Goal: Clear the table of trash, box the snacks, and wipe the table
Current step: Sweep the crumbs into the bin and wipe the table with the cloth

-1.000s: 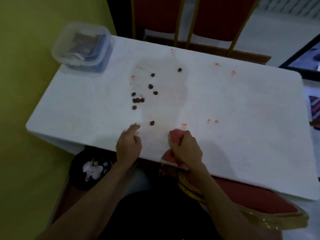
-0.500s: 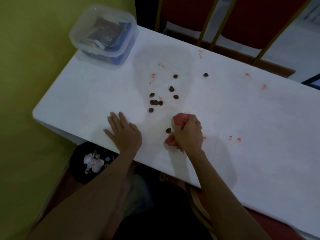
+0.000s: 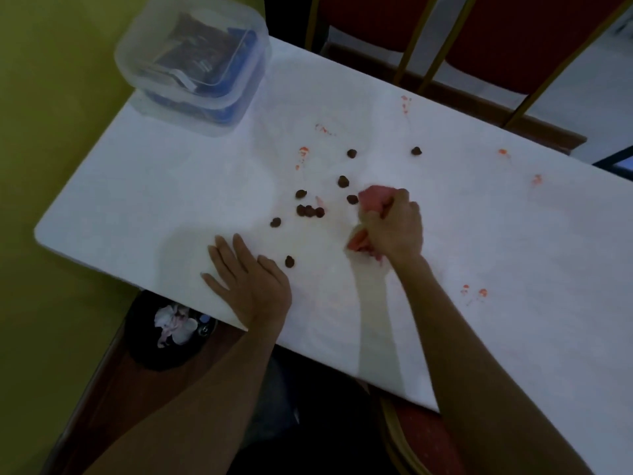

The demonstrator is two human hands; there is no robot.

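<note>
Several light dark crumbs [image 3: 310, 211] will roll; your right hand [image 3: 394, 228] fists the soft pink cloth [image 3: 375, 200] mid-bunch, left hand [image 3: 253, 279] flat, fingers straight.

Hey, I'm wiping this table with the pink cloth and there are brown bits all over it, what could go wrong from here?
The cloth in your right hand is right beside the brown bits; a quick sweep could scatter them off the table rather than into the bin below its near edge. It might also smear the red marks wider.
</note>
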